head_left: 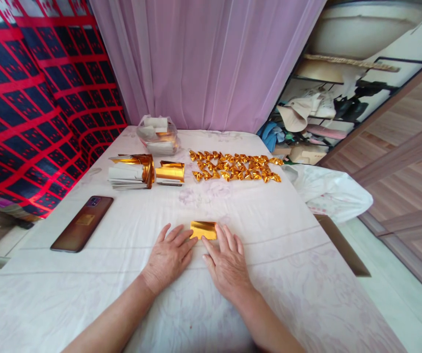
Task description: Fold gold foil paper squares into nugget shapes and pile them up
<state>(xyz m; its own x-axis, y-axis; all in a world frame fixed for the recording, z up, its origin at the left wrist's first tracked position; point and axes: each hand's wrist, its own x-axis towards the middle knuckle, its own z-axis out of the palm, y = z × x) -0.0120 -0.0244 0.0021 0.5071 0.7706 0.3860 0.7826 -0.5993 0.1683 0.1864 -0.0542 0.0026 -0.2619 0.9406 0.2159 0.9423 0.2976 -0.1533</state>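
A small rectangle of shiny gold foil paper [203, 228] lies flat on the table in front of me. My left hand [170, 257] rests palm down with fingers spread, its fingertips touching the paper's left edge. From the other side, my right hand [227, 261] lies with fingers stretched out, its fingertips on the paper's right edge and lower side. Farther back stands a pile of gold-and-white paper sheets [128, 174], with a smaller stack of gold sheets [170, 172] beside it. Several folded gold paper pieces [236, 166] form rows at the back right.
A phone [83, 223] lies face down on the left of the cloth-covered table [122, 274]. At the back is a clear plastic bag [158, 136] with paper rolls inside. A white plastic bag [329, 191] hangs by the right edge, near a loaded shelf [317, 117].
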